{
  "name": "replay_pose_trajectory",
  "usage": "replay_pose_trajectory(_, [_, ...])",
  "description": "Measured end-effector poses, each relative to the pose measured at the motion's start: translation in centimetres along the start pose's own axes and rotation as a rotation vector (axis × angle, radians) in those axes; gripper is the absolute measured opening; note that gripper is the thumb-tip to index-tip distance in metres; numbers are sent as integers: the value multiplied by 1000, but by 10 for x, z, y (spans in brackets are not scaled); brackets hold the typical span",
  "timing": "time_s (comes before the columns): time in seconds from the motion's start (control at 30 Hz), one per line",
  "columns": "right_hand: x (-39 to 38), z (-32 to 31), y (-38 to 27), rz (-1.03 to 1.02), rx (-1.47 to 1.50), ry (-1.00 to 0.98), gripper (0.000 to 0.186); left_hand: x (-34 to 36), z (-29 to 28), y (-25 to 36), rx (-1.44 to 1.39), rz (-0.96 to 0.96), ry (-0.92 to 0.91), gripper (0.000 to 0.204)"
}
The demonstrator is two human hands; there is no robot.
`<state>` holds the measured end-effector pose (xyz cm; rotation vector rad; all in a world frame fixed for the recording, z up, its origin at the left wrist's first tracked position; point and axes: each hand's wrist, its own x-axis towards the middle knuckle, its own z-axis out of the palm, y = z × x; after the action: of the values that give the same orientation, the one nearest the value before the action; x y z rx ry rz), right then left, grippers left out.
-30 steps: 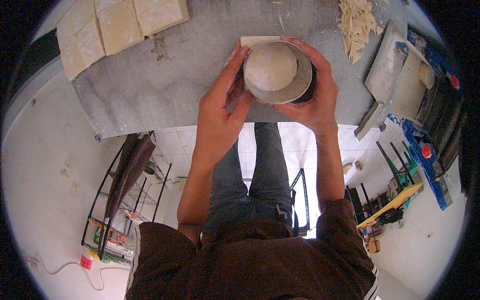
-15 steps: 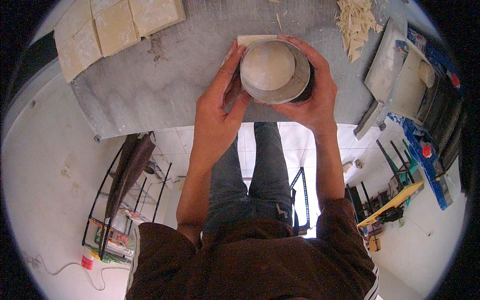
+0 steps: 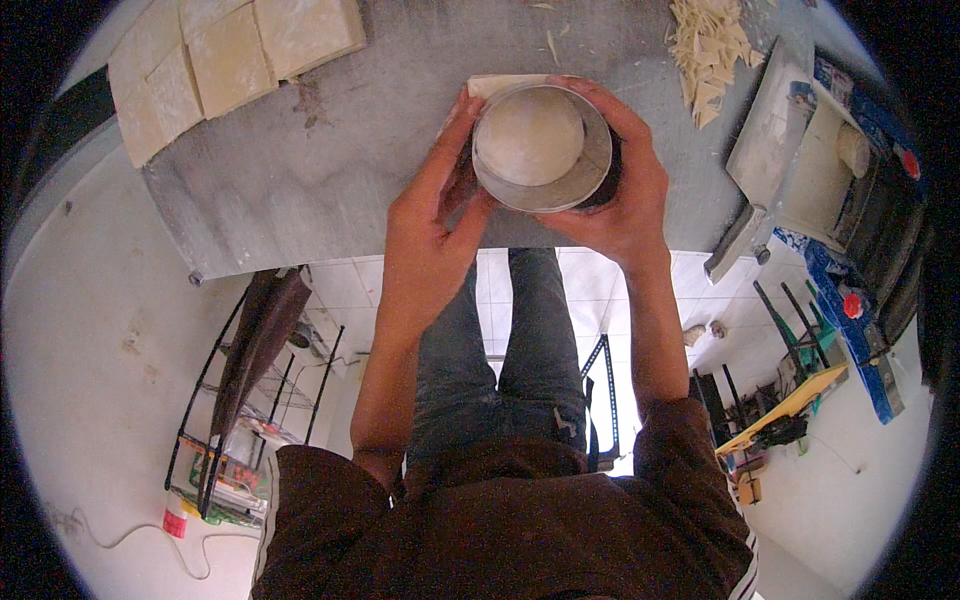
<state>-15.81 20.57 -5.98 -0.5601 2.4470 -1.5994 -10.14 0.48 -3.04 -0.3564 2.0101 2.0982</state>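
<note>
Near the front edge of the grey, flour-dusted worktop (image 3: 300, 170), both hands are gripping a round metal cutter ring (image 3: 543, 150) that is sitting over a pale square sheet of dough (image 3: 500, 85). The left hand (image 3: 430, 225) is curling its fingers around the ring's left wall, and the right hand (image 3: 620, 195) is wrapping around the right wall, fingers held narrow and pressed against the metal. Inside the ring a smooth, domed round of dough (image 3: 530, 135) is showing.

The ring is standing close to the table's near edge, so a push that is leaning toward the person could be sliding it, and the dough under it, off the top. Uneven pressure between the two hands could be tilting the ring, leaving one side of the round uncut or ragged. The dough could also be sticking inside the metal wall and stretching out of shape when lifted, since the flour on the surface looks thin here. I cannot tell whether the ring's lower rim is fully meeting the table.

At the far left, cut pale dough squares (image 3: 230, 55) are lying side by side, well apart from the hands; a heap of thin dough trimmings (image 3: 710, 50) is lying at the far right, near a white and blue machine (image 3: 820, 170) beside the table.
</note>
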Motion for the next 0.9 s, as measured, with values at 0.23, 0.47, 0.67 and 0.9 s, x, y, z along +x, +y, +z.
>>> replay_pose_trajectory(0.23, [1, -2, -4, 2, 2, -3, 98, -3, 0, 3, 21, -48, 2, 71])
replay_pose_trajectory(0.47, [1, -3, -2, -32, -21, -39, 106, -3, -4, 1, 78, -29, -34, 73])
replay_pose_trajectory(0.67, [-37, -59, -24, -54, -94, 260, 109, -4, -15, 11, -226, -80, -40, 78])
replay_pose_trajectory(0.9, [-78, -118, -7, 511, -809, 404, 62, -1, -13, 40, 384, 93, 233, 69])
